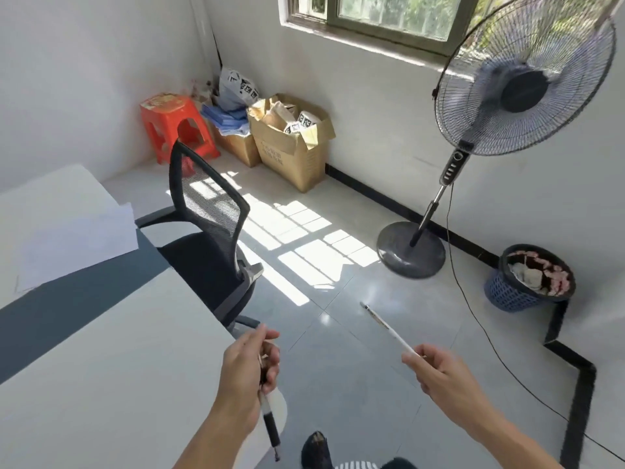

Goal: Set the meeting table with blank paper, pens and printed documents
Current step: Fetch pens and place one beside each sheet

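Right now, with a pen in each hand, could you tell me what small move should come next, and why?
Probably reach the left hand toward the paper sheets and lay its black-grip pen beside them. That hand is nearest the table, the right hand holds a white pen over the floor, and no pen shows by the sheets.

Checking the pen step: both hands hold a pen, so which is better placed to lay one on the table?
Left, probably. The left hand holds the black-ended pen at the table edge, while the right hand and the white pen are out over the floor.
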The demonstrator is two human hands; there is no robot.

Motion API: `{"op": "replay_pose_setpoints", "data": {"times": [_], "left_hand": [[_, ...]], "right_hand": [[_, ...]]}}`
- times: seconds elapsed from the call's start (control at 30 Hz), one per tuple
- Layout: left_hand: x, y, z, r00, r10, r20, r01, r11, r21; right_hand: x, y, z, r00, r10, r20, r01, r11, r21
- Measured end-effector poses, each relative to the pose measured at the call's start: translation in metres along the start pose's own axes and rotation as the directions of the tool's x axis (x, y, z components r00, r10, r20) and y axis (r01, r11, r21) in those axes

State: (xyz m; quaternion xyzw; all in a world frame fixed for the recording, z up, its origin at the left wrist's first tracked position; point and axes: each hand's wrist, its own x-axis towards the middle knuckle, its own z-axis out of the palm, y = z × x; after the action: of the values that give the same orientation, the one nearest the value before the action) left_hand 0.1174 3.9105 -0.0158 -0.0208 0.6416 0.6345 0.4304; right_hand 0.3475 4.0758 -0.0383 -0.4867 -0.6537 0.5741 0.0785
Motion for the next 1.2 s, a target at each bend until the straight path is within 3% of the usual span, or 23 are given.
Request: {"op": "replay_pose_setpoints", "data": {"times": [0.13, 0.3, 0.67, 0.97, 1.1, 1.2], "left_hand": [[0.044, 0.042, 0.017, 0.999, 0.022, -0.034, -0.022, 1.000, -0.010], [0.108, 0.070, 0.034, 0.982, 0.020, -0.190, -0.036, 0.996, -0.084], [0.231, 0.154, 0.108, 0.890, 0.054, -0.453, -0.180, 0.954, -0.240], [0.289, 0.182, 0.063, 0.726, -0.065, -0.685, -0.267, 0.891, -0.368], [0.328, 0.213, 0.024, 0.680, -0.088, -0.728, -0.335, 0.846, -0.415], [0.351, 0.249, -0.005, 0.674, -0.064, -0.736, -0.386, 0.819, -0.425]], "right_hand": [[0.066, -0.029, -0.005, 0.997, 0.005, 0.075, -0.005, 1.000, 0.010], [0.175, -0.063, -0.019, 0.981, 0.012, 0.195, -0.008, 1.000, -0.020], [0.421, -0.205, -0.041, 0.879, -0.122, 0.460, 0.233, 0.954, -0.191], [0.541, -0.305, 0.066, 0.712, -0.162, 0.683, 0.390, 0.901, -0.193], [0.566, -0.350, 0.132, 0.658, -0.159, 0.736, 0.395, 0.905, -0.158], [0.579, -0.395, 0.180, 0.586, -0.206, 0.784, 0.477, 0.870, -0.127]]}}
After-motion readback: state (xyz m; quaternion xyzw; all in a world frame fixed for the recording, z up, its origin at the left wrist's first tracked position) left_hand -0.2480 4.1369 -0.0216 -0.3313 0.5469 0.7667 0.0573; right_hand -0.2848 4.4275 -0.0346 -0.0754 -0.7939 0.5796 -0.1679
